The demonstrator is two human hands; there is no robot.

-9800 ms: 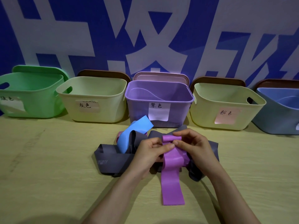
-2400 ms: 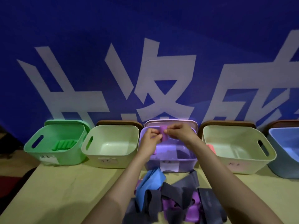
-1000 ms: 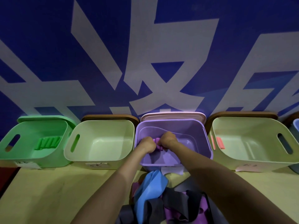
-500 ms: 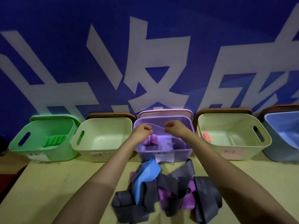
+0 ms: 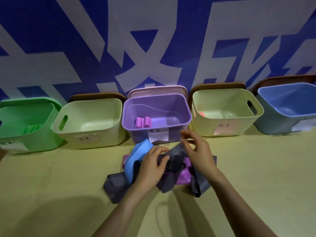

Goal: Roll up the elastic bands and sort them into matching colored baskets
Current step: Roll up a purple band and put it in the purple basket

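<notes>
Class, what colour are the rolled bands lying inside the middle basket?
Purple: the rolled bands match their purple basket, clearest in the head view.

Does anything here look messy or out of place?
Only the heap of loose bands on the table looks messy: grey, blue and purple strips tangled together, unrolled. Two purple rolls sit neatly in the purple basket; nothing looks spilled or broken.

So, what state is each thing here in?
Purple basket: two purple rolls inside.
Green basket: green roll inside.
Left cream basket: no band visible.
Right cream basket: pink roll inside.
Blue basket: no band visible.
Pile: unrolled, tangled.
Left hand: grips grey band.
Right hand: open, above pile.
</notes>
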